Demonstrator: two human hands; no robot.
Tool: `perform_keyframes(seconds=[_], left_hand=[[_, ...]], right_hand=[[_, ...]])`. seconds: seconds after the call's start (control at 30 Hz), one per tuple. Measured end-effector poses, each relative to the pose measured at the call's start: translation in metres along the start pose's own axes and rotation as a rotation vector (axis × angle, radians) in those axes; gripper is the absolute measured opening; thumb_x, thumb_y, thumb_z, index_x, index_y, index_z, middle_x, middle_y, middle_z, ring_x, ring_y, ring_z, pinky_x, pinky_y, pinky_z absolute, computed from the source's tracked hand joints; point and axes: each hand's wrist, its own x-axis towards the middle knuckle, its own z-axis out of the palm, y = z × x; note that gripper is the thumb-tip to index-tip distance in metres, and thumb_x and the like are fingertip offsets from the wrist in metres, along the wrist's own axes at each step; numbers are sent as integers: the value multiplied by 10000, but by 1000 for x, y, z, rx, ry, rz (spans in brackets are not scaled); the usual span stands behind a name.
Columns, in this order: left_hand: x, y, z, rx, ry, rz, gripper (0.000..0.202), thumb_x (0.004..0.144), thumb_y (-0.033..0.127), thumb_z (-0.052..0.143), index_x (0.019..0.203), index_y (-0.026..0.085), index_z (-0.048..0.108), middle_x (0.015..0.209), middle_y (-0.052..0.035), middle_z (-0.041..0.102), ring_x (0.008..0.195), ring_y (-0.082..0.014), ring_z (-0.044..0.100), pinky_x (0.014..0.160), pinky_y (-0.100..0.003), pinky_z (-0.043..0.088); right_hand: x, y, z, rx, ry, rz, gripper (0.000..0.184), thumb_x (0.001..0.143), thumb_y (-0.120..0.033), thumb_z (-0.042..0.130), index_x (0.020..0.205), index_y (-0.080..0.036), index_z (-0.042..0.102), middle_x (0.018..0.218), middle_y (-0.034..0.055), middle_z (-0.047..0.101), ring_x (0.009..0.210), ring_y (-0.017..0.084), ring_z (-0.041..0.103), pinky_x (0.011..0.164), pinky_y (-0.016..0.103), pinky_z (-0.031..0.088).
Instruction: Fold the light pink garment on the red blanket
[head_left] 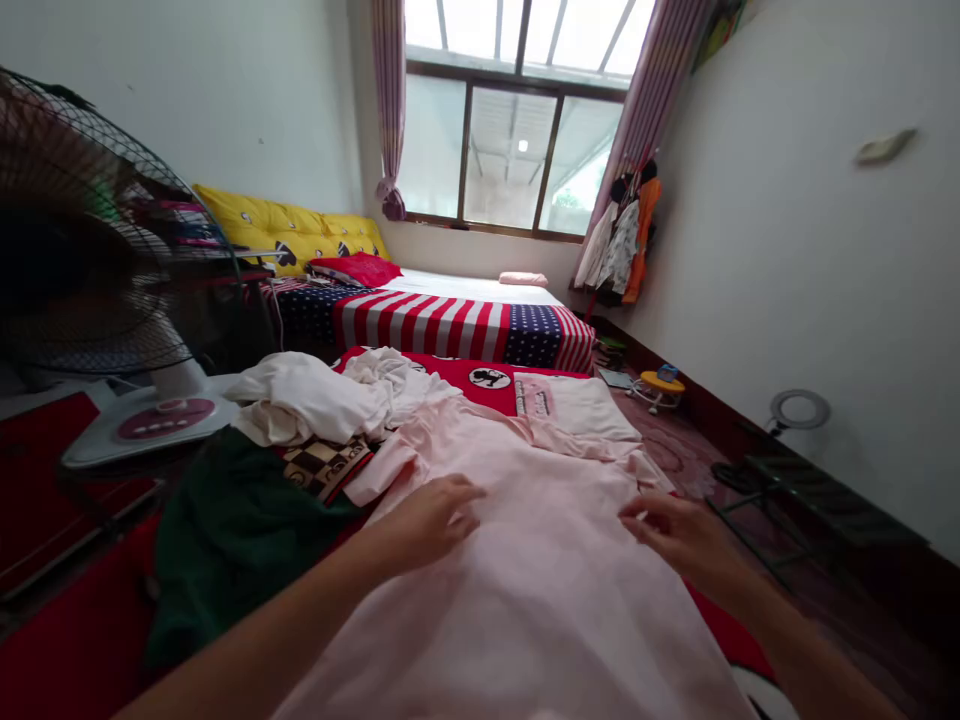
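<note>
Left hand (424, 522) flat on pink shirt (525, 610), fingers (457, 495) together, right hand (675, 535) at its edge, fingers (634, 508) apart, white clothes (300, 400) and dark green cloth (232, 540) beside, red bedspread (450, 372)

Left hand (424, 522), right hand (675, 535) touch pink garment (525, 600)
</note>
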Motion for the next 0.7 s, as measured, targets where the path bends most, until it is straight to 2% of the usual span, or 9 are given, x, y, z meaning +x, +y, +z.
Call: perform_keyframes(seconds=[0.07,0.1,0.17,0.23,0.3,0.4,0.47,0.57,0.7], left_hand=[[36,-11,30,92,21,-90,435,891,291,463,1310,197,532,1344,-104,539,1210,-214,522,1034,-318,387],[49,-17,43,119,42,-141,469,892,313,465,1335,164,507,1398,-143,480,1282,-262,453,1075,-393,342],[63,-28,64,169,100,-211,531,891,371,469,1373,147,462,1475,-175,368,1377,-320,300,1123,-499,222],[66,-37,76,204,139,-230,560,889,423,468,1390,173,444,1509,-170,305,1410,-324,215,1139,-524,146],[65,-42,81,224,150,-224,562,890,455,462,1396,210,441,1521,-155,283,1418,-305,198,1148,-503,136],[62,-45,81,213,145,-222,583,891,509,448,1402,227,433,1526,-150,269,1421,-301,188,1148,-496,146],[63,-46,80,191,152,-223,600,903,549,403,1412,233,415,1525,-142,274,1422,-295,186,1149,-497,151],[65,-48,80,147,181,-237,617,933,570,299,1440,224,363,1526,-129,278,1422,-277,194,1149,-487,175],[67,-50,79,116,186,-271,634,948,561,241,1459,194,319,1533,-138,251,1422,-270,191,1150,-480,196]], right_hand=[[43,-3,16,20,44,-27,200,796,-322,525,819,-203,684,739,18,679,642,158,607,609,257,460],[62,-3,24,1,62,-32,188,789,-290,520,820,-201,683,745,16,678,655,156,608,620,255,457],[95,-3,41,-83,92,-34,179,777,-230,517,835,-199,683,784,16,677,705,152,613,661,249,450],[119,-4,55,-177,107,-27,188,759,-197,547,890,-199,682,871,28,670,771,158,614,687,247,433],[135,-7,67,-269,95,-16,230,747,-218,603,966,-208,674,969,47,646,791,170,612,663,250,410],[153,-11,74,-365,51,0,165,772,-282,619,909,-231,696,990,49,637,753,167,615,614,247,373],[167,-10,68,-370,52,18,149,802,-290,577,826,-230,711,950,46,662,774,169,619,615,242,367],[195,-3,48,-358,94,94,202,810,-280,536,859,-206,717,885,61,703,803,182,623,618,238,376],[232,11,34,-314,103,202,228,801,-273,540,876,-155,720,647,50,693,643,157,613,571,225,380]])
